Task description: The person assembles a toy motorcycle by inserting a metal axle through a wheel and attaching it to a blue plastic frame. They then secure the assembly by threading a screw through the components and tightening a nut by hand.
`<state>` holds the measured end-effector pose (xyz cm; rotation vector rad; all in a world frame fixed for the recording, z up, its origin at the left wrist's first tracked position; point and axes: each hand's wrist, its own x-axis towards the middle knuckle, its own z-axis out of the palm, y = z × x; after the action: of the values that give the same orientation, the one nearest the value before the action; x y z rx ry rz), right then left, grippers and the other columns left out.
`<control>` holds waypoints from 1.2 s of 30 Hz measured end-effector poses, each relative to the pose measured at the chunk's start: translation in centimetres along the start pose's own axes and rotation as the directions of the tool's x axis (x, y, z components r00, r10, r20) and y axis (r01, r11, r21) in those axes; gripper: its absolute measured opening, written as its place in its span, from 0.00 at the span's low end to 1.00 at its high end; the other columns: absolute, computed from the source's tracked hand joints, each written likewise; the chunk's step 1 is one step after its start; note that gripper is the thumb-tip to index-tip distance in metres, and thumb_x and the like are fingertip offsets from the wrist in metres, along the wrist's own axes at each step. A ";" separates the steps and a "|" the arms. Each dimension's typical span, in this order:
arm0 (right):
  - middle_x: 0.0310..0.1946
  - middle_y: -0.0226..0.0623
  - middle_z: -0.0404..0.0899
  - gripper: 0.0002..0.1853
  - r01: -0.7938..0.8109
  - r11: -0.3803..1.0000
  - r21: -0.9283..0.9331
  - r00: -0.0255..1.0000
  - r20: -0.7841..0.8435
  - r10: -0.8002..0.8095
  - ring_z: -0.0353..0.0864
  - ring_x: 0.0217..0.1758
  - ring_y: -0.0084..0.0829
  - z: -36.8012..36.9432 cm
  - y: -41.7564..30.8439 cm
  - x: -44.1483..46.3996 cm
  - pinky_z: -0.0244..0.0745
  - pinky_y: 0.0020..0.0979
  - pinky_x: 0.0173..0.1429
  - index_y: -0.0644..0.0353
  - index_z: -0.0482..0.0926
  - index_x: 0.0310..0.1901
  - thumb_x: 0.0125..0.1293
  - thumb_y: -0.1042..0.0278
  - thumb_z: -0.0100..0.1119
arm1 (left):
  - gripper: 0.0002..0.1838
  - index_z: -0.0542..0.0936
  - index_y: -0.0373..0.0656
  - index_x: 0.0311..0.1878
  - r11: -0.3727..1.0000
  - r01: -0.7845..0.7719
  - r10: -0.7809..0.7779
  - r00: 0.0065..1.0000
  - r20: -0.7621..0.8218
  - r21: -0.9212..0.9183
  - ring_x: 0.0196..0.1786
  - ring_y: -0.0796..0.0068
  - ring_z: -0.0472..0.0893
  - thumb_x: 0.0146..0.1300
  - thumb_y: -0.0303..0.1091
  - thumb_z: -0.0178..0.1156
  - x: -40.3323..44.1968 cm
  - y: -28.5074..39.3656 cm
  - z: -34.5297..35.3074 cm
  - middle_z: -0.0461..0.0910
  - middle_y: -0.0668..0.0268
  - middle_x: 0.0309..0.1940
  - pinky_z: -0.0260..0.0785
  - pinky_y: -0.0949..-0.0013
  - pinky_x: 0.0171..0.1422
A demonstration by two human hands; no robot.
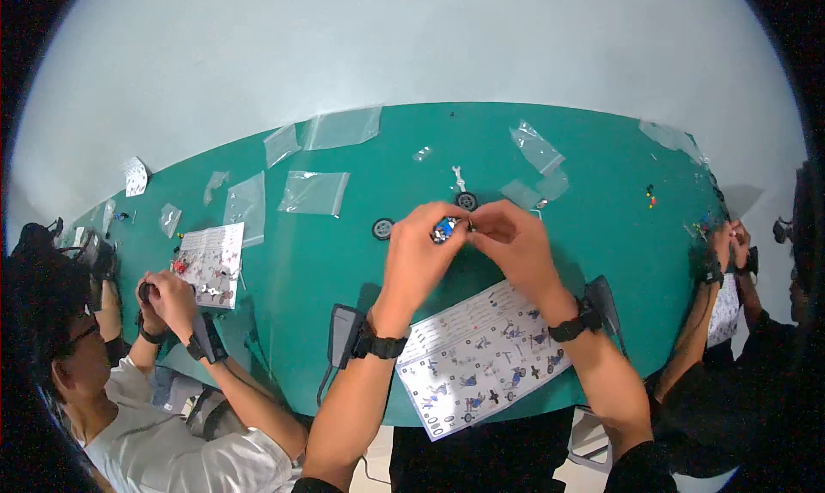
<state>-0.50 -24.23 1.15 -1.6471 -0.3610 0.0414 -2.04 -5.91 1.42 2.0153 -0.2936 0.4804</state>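
My left hand (423, 242) is closed around a small blue and silver assembly (445, 228) above the green table. My right hand (514, 240) meets it from the right, its thumb and fingers pinched at the assembly's right side; what they pinch is too small to name. Just beyond my hands lies a black wheel (466, 201), with a light grey wrench-shaped piece (459, 178) behind it. Another black wheel (382, 228) rests left of my left hand. A printed instruction sheet (481, 360) lies below my hands at the near table edge.
Clear plastic bags (314, 192) are scattered over the green table (344, 270). On the left, a person's hands (168, 302) hold a dark part near another sheet (210, 265). At the right, another person's hands (732, 242) are near small coloured pieces (650, 197).
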 end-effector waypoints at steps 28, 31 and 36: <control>0.48 0.37 0.89 0.17 0.150 0.980 -0.127 0.988 -0.011 -0.153 0.91 0.49 0.28 -1.8 0.3 -1.4 0.86 0.29 0.53 0.61 0.87 0.58 0.68 0.78 0.73 | 0.16 0.87 0.39 0.51 0.981 -0.177 0.163 0.974 0.154 0.082 0.58 0.52 0.85 0.59 0.25 0.74 -0.2 0.7 0.1 0.88 0.54 0.50 0.79 0.56 0.64; 0.48 0.37 0.89 0.17 0.165 0.976 -0.139 0.986 0.014 -0.164 0.90 0.49 0.27 -1.8 0.1 -1.5 0.86 0.29 0.53 0.61 0.87 0.58 0.68 0.78 0.73 | 0.16 0.88 0.39 0.50 0.976 -0.187 0.170 0.974 0.150 0.111 0.56 0.52 0.85 0.57 0.25 0.76 -0.3 0.4 0.0 0.88 0.55 0.49 0.79 0.56 0.62; 0.48 0.38 0.89 0.17 0.144 0.978 -0.151 0.989 0.045 -0.139 0.90 0.48 0.27 -1.9 -0.1 -1.5 0.86 0.29 0.53 0.62 0.87 0.57 0.67 0.77 0.74 | 0.16 0.88 0.40 0.49 0.973 -0.198 0.178 0.972 0.156 0.120 0.55 0.53 0.85 0.56 0.26 0.77 -0.3 0.0 0.2 0.89 0.56 0.47 0.79 0.56 0.61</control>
<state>-1.49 -26.45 1.23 -1.7706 -0.5177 -0.0677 -2.26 -6.11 1.20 2.1695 -0.5588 0.4844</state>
